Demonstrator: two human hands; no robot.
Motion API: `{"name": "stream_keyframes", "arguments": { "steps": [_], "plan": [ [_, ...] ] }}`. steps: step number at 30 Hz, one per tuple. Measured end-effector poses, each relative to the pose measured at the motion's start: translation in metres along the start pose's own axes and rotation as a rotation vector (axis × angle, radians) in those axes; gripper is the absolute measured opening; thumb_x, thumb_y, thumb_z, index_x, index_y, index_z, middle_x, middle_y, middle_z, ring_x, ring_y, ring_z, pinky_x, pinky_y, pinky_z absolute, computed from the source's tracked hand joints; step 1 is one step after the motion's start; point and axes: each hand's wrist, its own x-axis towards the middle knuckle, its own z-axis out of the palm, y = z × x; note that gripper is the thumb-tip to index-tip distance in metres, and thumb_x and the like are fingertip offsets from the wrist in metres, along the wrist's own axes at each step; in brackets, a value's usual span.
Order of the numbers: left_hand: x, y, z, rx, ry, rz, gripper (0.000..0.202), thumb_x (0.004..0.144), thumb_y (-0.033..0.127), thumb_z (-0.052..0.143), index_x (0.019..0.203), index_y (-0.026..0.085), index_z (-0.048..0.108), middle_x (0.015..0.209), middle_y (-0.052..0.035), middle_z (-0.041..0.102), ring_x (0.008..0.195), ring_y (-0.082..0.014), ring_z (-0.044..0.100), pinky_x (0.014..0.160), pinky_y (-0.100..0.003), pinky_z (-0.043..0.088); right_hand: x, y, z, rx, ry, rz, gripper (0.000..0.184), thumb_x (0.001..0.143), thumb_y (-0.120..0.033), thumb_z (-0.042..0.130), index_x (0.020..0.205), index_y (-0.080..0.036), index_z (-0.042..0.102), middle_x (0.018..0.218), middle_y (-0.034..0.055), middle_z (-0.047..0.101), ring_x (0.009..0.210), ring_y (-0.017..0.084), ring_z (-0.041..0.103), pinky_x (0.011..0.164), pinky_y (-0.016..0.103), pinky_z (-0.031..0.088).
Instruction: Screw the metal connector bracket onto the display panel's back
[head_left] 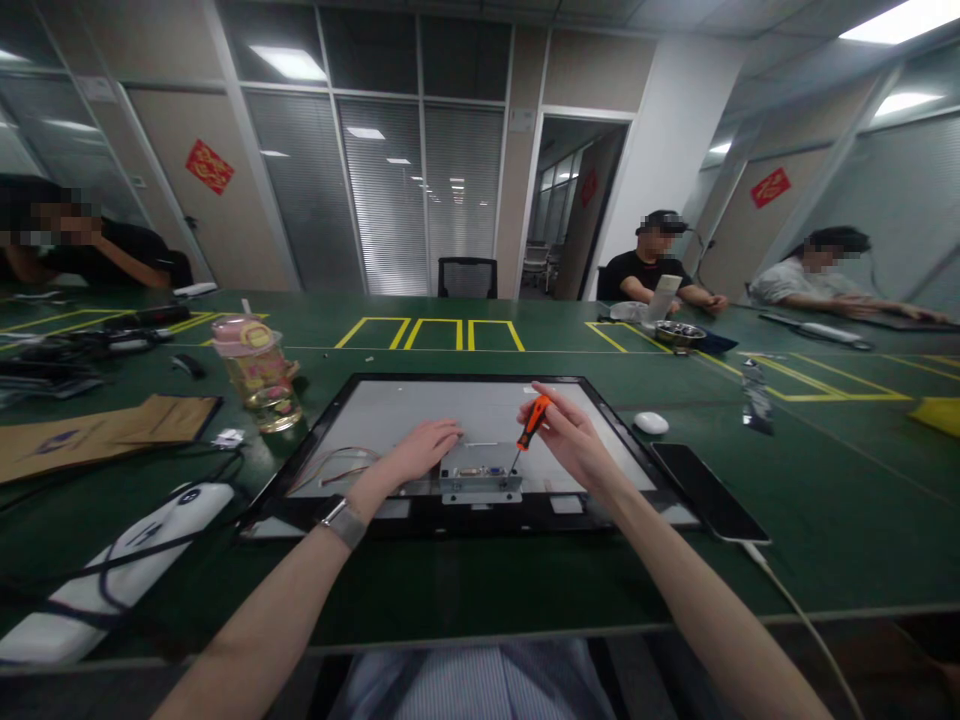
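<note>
A flat display panel (405, 410) with a black frame lies face down before me. Near its close edge sits a metal bracket (480, 484) with a small board and ports. My right hand (564, 425) grips an orange and black screwdriver (533, 420), its tip pointing down at the bracket's right end; I cannot tell whether it touches a screw. My left hand (424, 450) rests at the bracket's left rear, fingers extended together over the panel. What lies under those fingertips is hidden. Thin coloured wires (337, 462) curl on the panel left of that hand.
Left of the panel stand a drink cup (259, 375), a paper bag (112, 432) and a white power strip (120, 570) with black cables. To the right lie a white mouse-shaped case (651, 423) and a phone (709, 490) on a cable. Several people sit across the green table (840, 500).
</note>
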Motion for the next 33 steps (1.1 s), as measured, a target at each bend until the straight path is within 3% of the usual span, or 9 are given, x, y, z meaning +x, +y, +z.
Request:
{"name": "stream_keyframes", "arguments": {
  "steps": [8,13,19,25,33],
  "plan": [
    [0.0003,-0.0004,0.0001,-0.001,-0.003,-0.004,0.041,0.094,0.038,0.026,0.119,0.021,0.054,0.132,-0.0048,0.048,0.123,-0.018,0.04,0.104,-0.036,0.025,0.0006,-0.001,0.0003,0.057,-0.038,-0.054,0.011,0.077,-0.031,0.063,0.086,-0.026,0.066,0.091,0.0003,0.063,0.088,0.016,0.058,0.097,0.043,0.038],
    [0.0002,-0.0014,0.0003,-0.005,-0.004,-0.007,0.042,0.094,0.039,0.026,0.119,0.021,0.054,0.132,-0.005,0.048,0.123,-0.0179,0.04,0.104,-0.035,0.025,0.0013,-0.0032,-0.0015,0.017,-0.011,-0.003,0.02,0.079,-0.036,0.06,0.096,-0.026,0.064,0.087,0.0024,0.065,0.087,0.019,0.06,0.096,0.046,0.038],
    [0.0008,-0.0031,0.001,-0.011,-0.005,-0.004,0.042,0.094,0.041,0.025,0.119,0.022,0.054,0.132,-0.0042,0.048,0.123,-0.0178,0.04,0.105,-0.035,0.025,0.0007,-0.0022,-0.0005,0.01,-0.005,-0.055,0.013,0.075,-0.033,0.065,0.086,-0.027,0.067,0.09,0.0,0.063,0.088,0.017,0.058,0.098,0.044,0.038],
    [0.0005,-0.0009,0.0003,-0.006,-0.002,-0.009,0.042,0.094,0.039,0.026,0.119,0.02,0.054,0.132,-0.0048,0.048,0.123,-0.0182,0.04,0.104,-0.034,0.026,0.0018,-0.0003,-0.0039,-0.006,0.024,0.004,0.027,0.077,-0.038,0.062,0.101,-0.025,0.063,0.087,0.0031,0.066,0.087,0.02,0.061,0.096,0.046,0.038],
    [0.0001,0.0003,0.0001,-0.002,-0.007,-0.015,0.041,0.094,0.038,0.026,0.119,0.021,0.053,0.133,-0.0046,0.047,0.124,-0.0176,0.039,0.105,-0.035,0.024,0.0013,-0.0031,0.0018,0.018,0.015,-0.01,0.028,0.077,-0.034,0.062,0.104,-0.025,0.062,0.092,0.003,0.066,0.089,0.019,0.062,0.094,0.043,0.039]
  ]
}}
